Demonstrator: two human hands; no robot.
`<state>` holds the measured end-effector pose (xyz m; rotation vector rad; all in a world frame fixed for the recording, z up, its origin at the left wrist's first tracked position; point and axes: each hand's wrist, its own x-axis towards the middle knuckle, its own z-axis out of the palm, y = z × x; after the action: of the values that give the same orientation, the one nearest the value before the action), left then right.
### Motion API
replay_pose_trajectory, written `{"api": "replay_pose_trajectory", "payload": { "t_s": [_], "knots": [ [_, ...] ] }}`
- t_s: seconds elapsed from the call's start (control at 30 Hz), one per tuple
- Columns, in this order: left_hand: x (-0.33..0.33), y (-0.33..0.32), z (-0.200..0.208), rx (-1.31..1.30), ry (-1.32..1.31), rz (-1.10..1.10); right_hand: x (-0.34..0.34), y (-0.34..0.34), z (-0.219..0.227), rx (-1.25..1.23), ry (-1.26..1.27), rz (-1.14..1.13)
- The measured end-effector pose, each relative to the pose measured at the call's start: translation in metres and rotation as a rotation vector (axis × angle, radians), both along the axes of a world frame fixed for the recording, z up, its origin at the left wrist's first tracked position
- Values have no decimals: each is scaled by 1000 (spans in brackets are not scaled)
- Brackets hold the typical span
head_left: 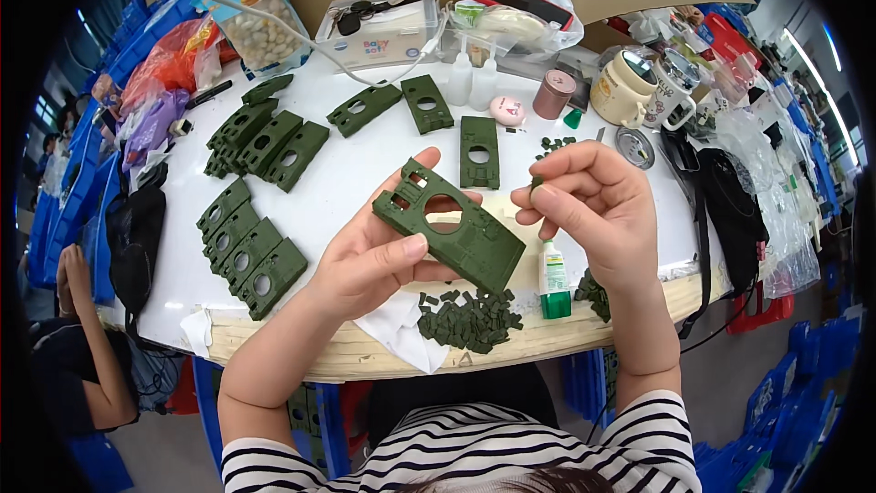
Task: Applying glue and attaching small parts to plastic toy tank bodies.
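Observation:
My left hand (370,260) is closed around a dark green plastic model tank hull (465,242), tilted above the table, its large round hole facing up. To the right of it, my right hand (598,210) pinches a tiny green plastic part (537,183) between thumb and fingertips, apart from the hull. Below the hands a pile of small green parts (470,319) lies near the front edge. Beside that pile is a small white glue bottle (553,278) with a green base. Another hull (479,153) lies flat just beyond my hands.
Several more hulls (251,251) stand in leaning rows at the left. At the back are a clear plastic box (379,36), white squeeze bottles (470,78), a pink tin (554,94) and mugs (624,87). A white cloth (406,333) hangs over the front edge. Another person's arm (87,310) shows far left.

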<state>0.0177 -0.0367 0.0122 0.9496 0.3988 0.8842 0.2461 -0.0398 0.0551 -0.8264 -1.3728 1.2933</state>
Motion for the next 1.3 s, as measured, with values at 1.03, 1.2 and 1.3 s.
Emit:
{"api": "replay_pose_trajectory", "payload": {
  "t_s": [1.03,1.2,1.3],
  "knots": [
    [11,-13,-11,221,98,-171,-18,-8,-17,381,-444,-8],
    [11,-13,-15,285,136,-182,-20,-9,-17,366,-451,2],
    [11,-13,-15,305,155,-172,-21,-8,-19,379,-442,-2]
  ]
}}
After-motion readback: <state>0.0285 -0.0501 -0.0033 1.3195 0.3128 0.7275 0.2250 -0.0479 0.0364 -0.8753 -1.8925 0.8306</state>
